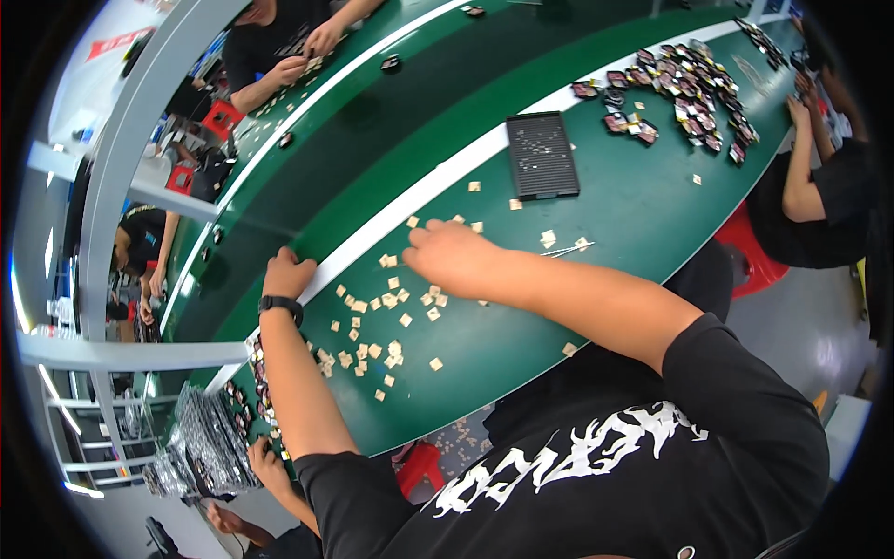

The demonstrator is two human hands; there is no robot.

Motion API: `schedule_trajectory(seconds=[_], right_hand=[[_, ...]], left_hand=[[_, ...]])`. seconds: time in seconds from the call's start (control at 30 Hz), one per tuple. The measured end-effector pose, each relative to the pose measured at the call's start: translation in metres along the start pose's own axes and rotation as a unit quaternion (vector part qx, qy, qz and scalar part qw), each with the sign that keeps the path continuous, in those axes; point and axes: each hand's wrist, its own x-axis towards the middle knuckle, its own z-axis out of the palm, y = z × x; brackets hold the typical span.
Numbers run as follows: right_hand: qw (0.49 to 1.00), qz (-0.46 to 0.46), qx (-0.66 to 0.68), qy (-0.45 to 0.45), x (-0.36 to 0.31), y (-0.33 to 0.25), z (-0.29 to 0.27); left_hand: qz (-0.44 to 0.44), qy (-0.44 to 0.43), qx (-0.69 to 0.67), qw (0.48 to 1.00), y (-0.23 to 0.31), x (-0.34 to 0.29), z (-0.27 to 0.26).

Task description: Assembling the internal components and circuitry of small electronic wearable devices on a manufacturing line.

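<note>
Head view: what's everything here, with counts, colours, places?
Tabletop: one, green, centre
Squares: dozens, cream, on tabletop
Rail: one, white, far edge
Tray: one, black, by rail
Tweezers: one, silvery, below tray
Parts: many, dark, upper right
Belt: one, green, beyond rail
Packets: many, silvery, lower left
Stools: several, red, both sides
Frame: one, grey, left
People: at least four, dark-clothed, around
Shirt: one, black, foreground
Left hand: one, bare, by rail
Right hand: one, bare, among squares
</note>
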Motion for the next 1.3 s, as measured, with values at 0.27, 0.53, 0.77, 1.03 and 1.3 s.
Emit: schedule_trajectory(seconds=[0.27,0.53,0.77,1.03,1.3], right_hand=[[0.862,0.113,0.489,0.066,-0.092,0.010,-0.076],[0.449,0.217,0.866,0.024,-0.177,0.012,-0.092],[0.488,0.148,0.852,0.121,-0.213,0.005,-0.081],[0.887,0.165,0.388,0.191,-0.212,-0.003,-0.086],[0.862,0.171,0.390,0.276,-0.195,-0.016,-0.087]], left_hand=[[0.048,-0.122,-0.715,0.687,0.134,-0.105,-0.033],[-0.120,-0.303,-0.870,0.370,0.252,-0.182,0.025],[-0.065,-0.303,-0.854,0.419,0.284,-0.205,0.042],[-0.029,-0.317,-0.837,0.446,0.279,-0.210,0.049],[-0.024,-0.325,-0.803,0.498,0.279,-0.214,0.048]])
